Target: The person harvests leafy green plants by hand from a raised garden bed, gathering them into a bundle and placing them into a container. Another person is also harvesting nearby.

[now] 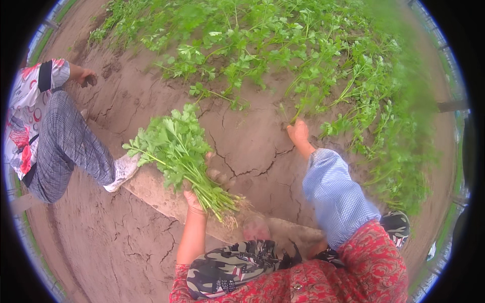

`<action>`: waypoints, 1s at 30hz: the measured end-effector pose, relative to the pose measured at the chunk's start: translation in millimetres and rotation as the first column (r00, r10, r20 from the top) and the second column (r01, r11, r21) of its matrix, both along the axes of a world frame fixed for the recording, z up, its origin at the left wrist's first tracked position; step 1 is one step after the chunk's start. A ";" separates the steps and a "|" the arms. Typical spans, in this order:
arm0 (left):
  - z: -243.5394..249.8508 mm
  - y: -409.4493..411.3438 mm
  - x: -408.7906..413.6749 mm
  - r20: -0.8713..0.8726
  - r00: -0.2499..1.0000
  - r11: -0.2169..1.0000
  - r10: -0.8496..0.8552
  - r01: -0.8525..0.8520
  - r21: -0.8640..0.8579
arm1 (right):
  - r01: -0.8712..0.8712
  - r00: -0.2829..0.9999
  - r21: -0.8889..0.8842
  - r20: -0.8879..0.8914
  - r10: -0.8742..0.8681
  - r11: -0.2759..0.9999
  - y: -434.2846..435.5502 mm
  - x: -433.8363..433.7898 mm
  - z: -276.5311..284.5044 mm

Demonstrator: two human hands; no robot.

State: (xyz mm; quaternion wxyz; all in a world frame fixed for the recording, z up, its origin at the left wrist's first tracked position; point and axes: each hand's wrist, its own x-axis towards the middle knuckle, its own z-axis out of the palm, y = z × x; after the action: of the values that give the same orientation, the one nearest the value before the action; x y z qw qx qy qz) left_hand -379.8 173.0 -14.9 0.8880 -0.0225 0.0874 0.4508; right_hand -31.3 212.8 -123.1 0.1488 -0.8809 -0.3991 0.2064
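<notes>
A thick bunch of leafy green celery-like plants lies in my left hand, which grips the stems from below; the leaves point up and left, the pale roots down and right. My right hand, in a blue checked sleeve cover, is closed around the base of a green stalk at the soil, at the near edge of the growing plants. Part of the fingers of each hand is hidden.
Cracked bare soil lies between my hands. A narrow earthen ridge runs under the bunch. Another person in grey checked trousers sits or squats at the left, a hand low over the soil. My knee in camouflage cloth is below.
</notes>
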 end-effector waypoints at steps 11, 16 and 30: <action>12.4 21.1 72.2 -0.097 0.982 0.984 -0.162 0.168 0.061 | -0.167 0.770 0.125 -0.603 0.208 0.978 -71.0 -22.9 135.1; 7.2 19.6 94.6 -0.280 0.937 0.977 -0.212 0.210 -0.035 | -0.372 0.606 0.333 -0.620 0.499 0.866 -75.6 -48.0 164.1; -5.0 5.7 125.2 -0.474 0.850 0.973 -0.228 0.220 -0.074 | -0.298 0.447 0.104 -0.863 0.235 0.949 -85.5 -30.0 150.7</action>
State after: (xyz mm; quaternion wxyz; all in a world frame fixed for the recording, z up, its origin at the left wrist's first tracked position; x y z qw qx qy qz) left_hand -254.6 178.7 -19.9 0.8848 0.0925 0.3103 0.3350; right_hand -61.2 127.3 27.6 0.2668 -0.5871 -0.3961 0.6536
